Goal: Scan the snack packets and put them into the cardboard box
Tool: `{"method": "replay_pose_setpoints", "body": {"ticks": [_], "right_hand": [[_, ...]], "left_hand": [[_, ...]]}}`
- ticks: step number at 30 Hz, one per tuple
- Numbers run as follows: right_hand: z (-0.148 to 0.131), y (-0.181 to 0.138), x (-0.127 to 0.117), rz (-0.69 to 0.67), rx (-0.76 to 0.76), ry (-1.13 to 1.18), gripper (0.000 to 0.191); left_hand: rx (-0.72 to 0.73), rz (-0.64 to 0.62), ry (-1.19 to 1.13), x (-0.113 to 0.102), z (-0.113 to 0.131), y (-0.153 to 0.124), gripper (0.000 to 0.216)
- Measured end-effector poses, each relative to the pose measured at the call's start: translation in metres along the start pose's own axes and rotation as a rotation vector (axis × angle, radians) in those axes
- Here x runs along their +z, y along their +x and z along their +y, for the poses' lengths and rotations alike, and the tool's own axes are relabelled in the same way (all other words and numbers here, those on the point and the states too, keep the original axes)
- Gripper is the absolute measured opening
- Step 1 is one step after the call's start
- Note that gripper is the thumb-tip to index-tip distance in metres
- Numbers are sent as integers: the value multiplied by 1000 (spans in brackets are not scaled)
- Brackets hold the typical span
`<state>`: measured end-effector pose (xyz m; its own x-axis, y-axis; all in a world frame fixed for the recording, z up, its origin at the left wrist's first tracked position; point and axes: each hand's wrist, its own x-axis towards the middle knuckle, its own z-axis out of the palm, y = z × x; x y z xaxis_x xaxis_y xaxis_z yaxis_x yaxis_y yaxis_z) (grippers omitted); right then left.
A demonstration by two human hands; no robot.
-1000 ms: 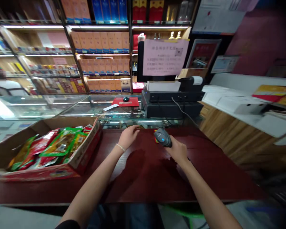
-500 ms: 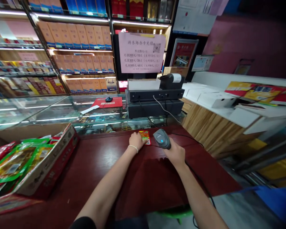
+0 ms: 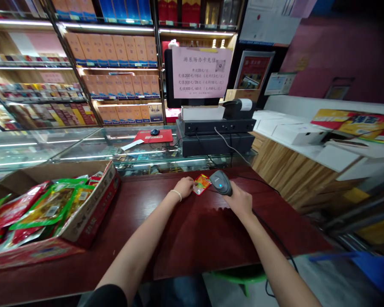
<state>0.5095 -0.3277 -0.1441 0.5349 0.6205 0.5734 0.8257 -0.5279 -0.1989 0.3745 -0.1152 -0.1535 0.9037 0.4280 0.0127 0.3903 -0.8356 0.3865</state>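
A small red and yellow snack packet (image 3: pixel 202 184) lies on the dark red wooden counter. My left hand (image 3: pixel 184 186), with a pale bracelet at the wrist, is at the packet's left edge; its fingers are closed there, gripping the edge. To the right, my right hand (image 3: pixel 240 199) is wrapped around the handle of a grey barcode scanner (image 3: pixel 220 182) with a blue light on top. The scanner's head is just above and beside the packet's right edge. Its black cable runs down along my right forearm.
An open carton (image 3: pixel 99 204) of several snack packets stands at the left. Behind the counter edge are a glass case, a computer mouse (image 3: pixel 155 132) on a red mat, and a black cash drawer (image 3: pixel 217 145). A green stool (image 3: pixel 240 277) is below the counter.
The packet has turned at an angle, and my left hand has shifted from over its left part to its edge. The whole scene sits slightly farther right in view. The scanner remains in my right hand.
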Motion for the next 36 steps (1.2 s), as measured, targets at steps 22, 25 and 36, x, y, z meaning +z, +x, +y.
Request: {"method": "replay_pose_setpoints", "body": {"ticks": [22,25,36], "right_hand": [[-63,20,-8,90,25,90,29],[-96,30,0,91,11,170,31],[-145,2,37,-126,-113,341,42]], "left_hand": [[-241,318,-81,-15,-46,-83,23],[-335,526,-725,-21,-82,-103,18],[-329,520,-1584,-22,-119,-126,43]]}}
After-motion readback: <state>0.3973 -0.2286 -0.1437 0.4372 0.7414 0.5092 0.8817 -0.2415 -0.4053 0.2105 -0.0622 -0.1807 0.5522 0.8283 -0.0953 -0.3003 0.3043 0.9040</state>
